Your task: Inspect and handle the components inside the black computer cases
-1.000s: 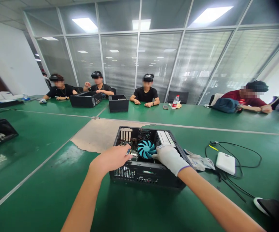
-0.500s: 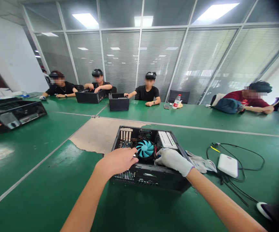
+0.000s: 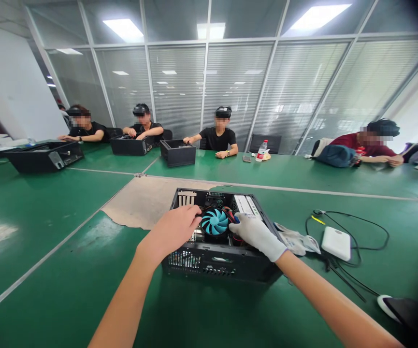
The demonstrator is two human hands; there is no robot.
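A black computer case lies on the green table with its open side up. Inside it sits a cooling fan with bright blue blades. Bare and curled, my left hand grips the fan's upper left edge; the fingertips are partly hidden. On the right, my right hand, in a white glove, has its fingers bent against the fan's right edge, close to some red and dark wires. A power supply with a white label fills the case's far right corner.
A spare glove lies against the case's right side. Farther right are a white power bank and looped black cables. A brown sheet lies at left. Across the table, other people sit by more cases and a bottle.
My left hand has moved up along the fan's left edge, and my right hand has shifted slightly upward. At far left, another case has been moved and turned. The fan stays in the case.
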